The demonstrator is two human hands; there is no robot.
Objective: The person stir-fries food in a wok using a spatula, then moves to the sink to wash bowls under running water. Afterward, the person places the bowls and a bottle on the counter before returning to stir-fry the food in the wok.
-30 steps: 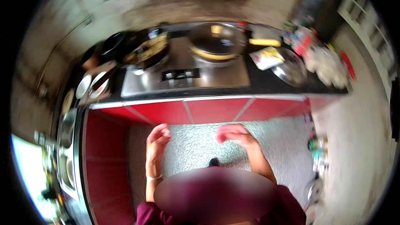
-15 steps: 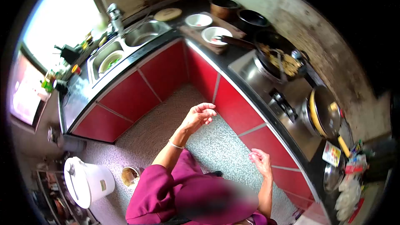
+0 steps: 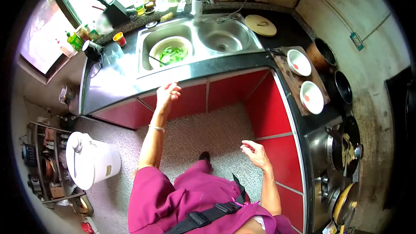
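My left hand (image 3: 167, 95) reaches forward in front of the red cabinets, below the double sink (image 3: 197, 63). Its fingers are loosely bent and nothing shows in them. My right hand (image 3: 256, 154) hangs over the floor to the right, empty, with fingers partly apart. Beyond my left hand, in the left sink basin, sits a pale bowl (image 3: 185, 44) with green leaves (image 3: 172, 55) and a dark thin handle in it. Neither hand touches anything.
On the right counter, two white bowls (image 3: 299, 62) stand on a wooden board (image 3: 291, 81). Farther along are a stove with a wok (image 3: 353, 132) and a second pan (image 3: 343, 199). A white lidded bucket (image 3: 100, 163) stands on the floor at left. A round lid (image 3: 260, 25) lies beside the sink.
My view and body have turned left, from the stove toward the sink. Both hands stay raised and empty; the left one now hangs nearer the sink counter.
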